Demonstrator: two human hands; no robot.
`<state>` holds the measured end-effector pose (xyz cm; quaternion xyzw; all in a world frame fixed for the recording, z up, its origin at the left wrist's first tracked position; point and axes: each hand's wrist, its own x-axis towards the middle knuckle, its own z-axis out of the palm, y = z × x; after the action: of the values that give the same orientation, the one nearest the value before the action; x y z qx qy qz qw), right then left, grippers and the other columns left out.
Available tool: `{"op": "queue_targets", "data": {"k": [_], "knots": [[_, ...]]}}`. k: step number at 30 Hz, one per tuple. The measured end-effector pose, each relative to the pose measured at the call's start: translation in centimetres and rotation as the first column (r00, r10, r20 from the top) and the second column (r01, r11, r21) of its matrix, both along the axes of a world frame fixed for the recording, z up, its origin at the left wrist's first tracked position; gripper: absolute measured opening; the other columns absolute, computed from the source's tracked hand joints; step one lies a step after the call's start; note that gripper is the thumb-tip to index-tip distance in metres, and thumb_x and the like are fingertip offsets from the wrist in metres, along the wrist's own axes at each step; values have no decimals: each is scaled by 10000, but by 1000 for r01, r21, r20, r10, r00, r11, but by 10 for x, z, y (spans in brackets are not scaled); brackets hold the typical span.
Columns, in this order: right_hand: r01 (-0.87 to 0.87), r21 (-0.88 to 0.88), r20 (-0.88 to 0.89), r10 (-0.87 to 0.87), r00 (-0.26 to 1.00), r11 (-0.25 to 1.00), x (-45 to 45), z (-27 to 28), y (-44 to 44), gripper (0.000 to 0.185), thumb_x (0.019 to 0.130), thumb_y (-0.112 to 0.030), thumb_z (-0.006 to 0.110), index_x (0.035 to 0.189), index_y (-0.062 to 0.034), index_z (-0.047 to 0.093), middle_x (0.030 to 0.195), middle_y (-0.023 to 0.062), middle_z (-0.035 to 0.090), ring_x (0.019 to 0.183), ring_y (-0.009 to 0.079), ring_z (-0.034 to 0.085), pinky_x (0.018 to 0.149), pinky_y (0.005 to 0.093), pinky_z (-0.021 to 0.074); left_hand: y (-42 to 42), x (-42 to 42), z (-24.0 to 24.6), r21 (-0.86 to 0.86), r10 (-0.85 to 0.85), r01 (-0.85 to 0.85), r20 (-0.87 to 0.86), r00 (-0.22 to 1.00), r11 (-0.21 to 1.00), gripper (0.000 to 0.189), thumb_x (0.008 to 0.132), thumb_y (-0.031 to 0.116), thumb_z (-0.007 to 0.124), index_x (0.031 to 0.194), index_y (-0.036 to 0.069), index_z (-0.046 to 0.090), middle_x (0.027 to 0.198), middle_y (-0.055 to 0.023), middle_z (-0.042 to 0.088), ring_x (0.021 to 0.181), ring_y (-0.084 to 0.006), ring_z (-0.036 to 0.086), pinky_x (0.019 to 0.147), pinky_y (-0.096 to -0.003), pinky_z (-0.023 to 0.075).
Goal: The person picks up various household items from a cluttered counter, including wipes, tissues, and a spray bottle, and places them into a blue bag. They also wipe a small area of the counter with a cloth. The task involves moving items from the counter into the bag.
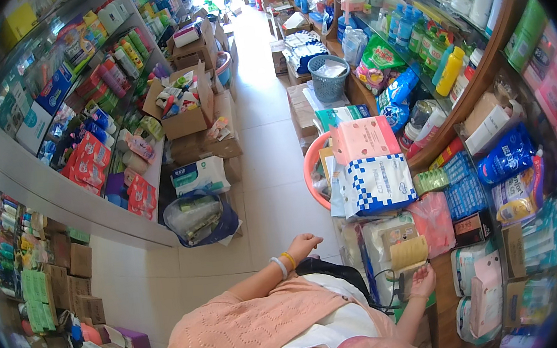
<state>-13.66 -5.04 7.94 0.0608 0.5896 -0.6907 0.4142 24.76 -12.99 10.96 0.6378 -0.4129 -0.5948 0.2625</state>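
In front of my body, my left hand (305,246) hangs over the tiled floor, its fingers loosely curled with nothing visible in them. A white bangle (279,268) and a yellow bracelet (289,261) circle that wrist. My right hand (422,281) has its fingers bent upward just below a yellow paper booklet (409,254); whether they touch its edge I cannot tell. The booklet lies over clear plastic-wrapped packs (386,236). A dark cable (384,283) loops near them. Beyond stand a pink pack (364,138) and a blue-checked cotton tissue pack (381,183).
Glass shelves of bottles (411,30) line the right side. A coral plastic basin (315,170) and a grey basket (329,78) edge the aisle (268,175). To the left are an open carton (183,102), a dark blue bin (201,219) and shelves with red pouches (89,162).
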Motion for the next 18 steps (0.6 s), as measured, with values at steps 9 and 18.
{"op": "queue_targets", "data": {"k": [9, 18], "knots": [[63, -141, 5, -63, 998, 988, -5, 14, 5, 27, 822, -137, 550, 825, -110, 547, 694, -17, 519, 618, 90, 474, 609, 250, 414, -20, -21, -2, 27, -57, 58, -31, 998, 998, 329, 784, 341, 617, 621, 65, 541, 519, 16, 437, 434, -83, 361, 401, -248, 296], [256, -153, -46, -265, 963, 955, -18, -10, 93, 129, 830, -186, 581, 897, -79, 558, 865, 51, 582, 775, 183, 558, 751, 338, 464, -38, -35, -37, 141, -257, 258, -26, 966, 956, 274, 795, 319, 608, 661, 86, 550, 534, 11, 439, 430, -84, 360, 396, -243, 304]]}}
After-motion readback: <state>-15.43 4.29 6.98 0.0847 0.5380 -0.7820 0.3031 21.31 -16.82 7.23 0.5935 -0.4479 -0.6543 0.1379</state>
